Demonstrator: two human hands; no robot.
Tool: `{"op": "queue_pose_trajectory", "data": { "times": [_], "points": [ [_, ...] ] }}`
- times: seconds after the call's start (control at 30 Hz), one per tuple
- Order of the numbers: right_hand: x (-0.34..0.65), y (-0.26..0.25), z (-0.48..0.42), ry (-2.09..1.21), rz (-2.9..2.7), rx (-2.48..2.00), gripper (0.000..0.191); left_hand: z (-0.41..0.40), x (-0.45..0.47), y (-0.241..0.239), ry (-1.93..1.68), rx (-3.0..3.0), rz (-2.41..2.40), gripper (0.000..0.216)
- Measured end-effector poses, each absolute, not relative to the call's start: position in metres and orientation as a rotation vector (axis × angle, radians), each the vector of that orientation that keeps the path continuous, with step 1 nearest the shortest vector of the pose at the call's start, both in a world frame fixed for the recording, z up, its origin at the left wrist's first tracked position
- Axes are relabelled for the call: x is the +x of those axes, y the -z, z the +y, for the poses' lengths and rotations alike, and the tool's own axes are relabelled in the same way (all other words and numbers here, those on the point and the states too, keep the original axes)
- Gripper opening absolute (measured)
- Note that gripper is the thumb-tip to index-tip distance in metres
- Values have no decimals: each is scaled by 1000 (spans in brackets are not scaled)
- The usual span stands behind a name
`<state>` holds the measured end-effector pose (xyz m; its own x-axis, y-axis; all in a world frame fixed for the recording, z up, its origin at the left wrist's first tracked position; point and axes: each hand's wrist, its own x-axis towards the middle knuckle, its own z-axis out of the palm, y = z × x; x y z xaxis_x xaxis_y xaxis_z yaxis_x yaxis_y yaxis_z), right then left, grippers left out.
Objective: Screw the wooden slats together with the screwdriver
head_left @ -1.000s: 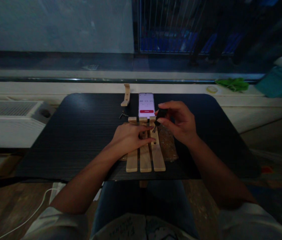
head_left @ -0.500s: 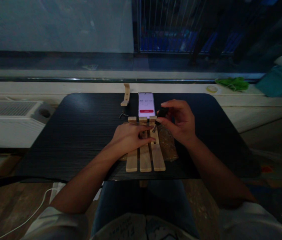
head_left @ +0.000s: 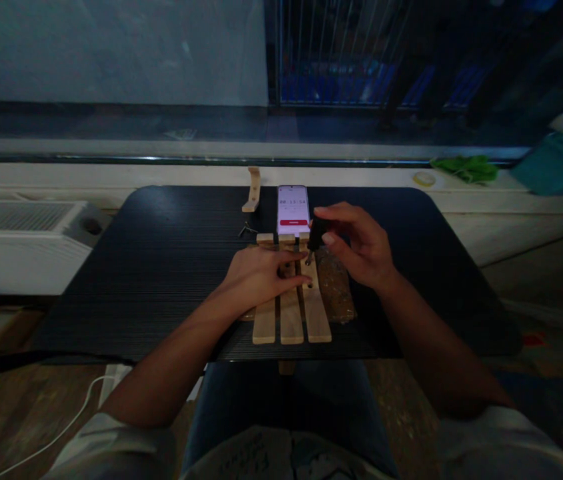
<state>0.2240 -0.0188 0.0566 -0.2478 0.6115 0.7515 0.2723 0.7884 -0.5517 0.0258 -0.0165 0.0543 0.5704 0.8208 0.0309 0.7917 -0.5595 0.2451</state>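
Three pale wooden pieces (head_left: 291, 322) with upturned far ends lie side by side on a brown, plastic-covered block. My left hand (head_left: 252, 273) rests flat across them, its thumb and index finger stretched apart around the holes of the rightmost piece. Between thumb and fingers, my right hand (head_left: 361, 247) holds a short black-handled screwdriver (head_left: 318, 233). The screwdriver's tip stands at the upper hole of that rightmost piece, its handle leaning slightly right. Whether a screw sits under the tip is too small to tell.
A lit phone (head_left: 293, 207) showing a timer lies just beyond the pieces. Left of it are a bent wooden piece (head_left: 253, 190) and several small dark screws (head_left: 247, 230). On the windowsill sit a tape roll (head_left: 424, 179), a green cloth (head_left: 466, 169) and a teal container (head_left: 556, 163).
The screwdriver's handle has tipped left and stands more upright, and the fingers of my right hand have shifted around it. My left hand keeps its place on the wooden pieces.
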Motion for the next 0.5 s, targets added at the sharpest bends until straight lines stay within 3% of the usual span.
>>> {"op": "queue_pose_trajectory", "data": {
  "times": [0.5],
  "points": [
    [226, -58, -20, -500, -1829, -736, 31, -17, 25, -54, -232, 2590, 1361, 51]
  ]
}}
